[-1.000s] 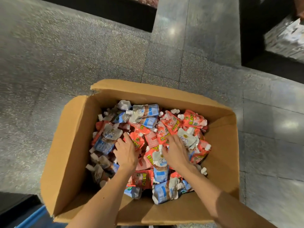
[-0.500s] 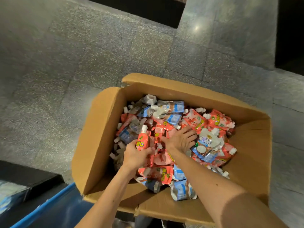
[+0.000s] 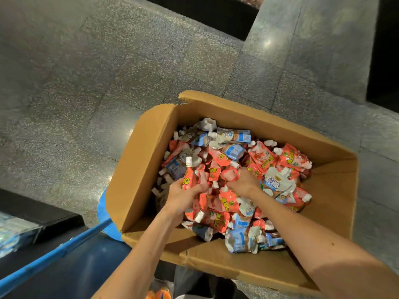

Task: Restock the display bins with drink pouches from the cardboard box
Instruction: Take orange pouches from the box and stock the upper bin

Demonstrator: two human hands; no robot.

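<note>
I see the grey speckled floor [image 3: 108, 93] all around the open cardboard box [image 3: 138, 169], which fills the lower right of my view with its flaps up. A blue rail [image 3: 54, 253] runs off from the box's near left corner. Inside the box lies a loose heap of drink pouches [image 3: 259, 160], red ones and blue-and-white ones mixed, white caps pointing every way. Both my hands are inside the box, close together over the middle of the heap but not touching. My left hand [image 3: 183, 199], toward the box's left wall, grips a red pouch [image 3: 190, 178] held upright, its white cap [image 3: 189, 160] on top. My right hand [image 3: 244, 182], nearer the box's centre, has its fingers curled round a second red pouch [image 3: 230, 174] that is low in the heap.
</note>
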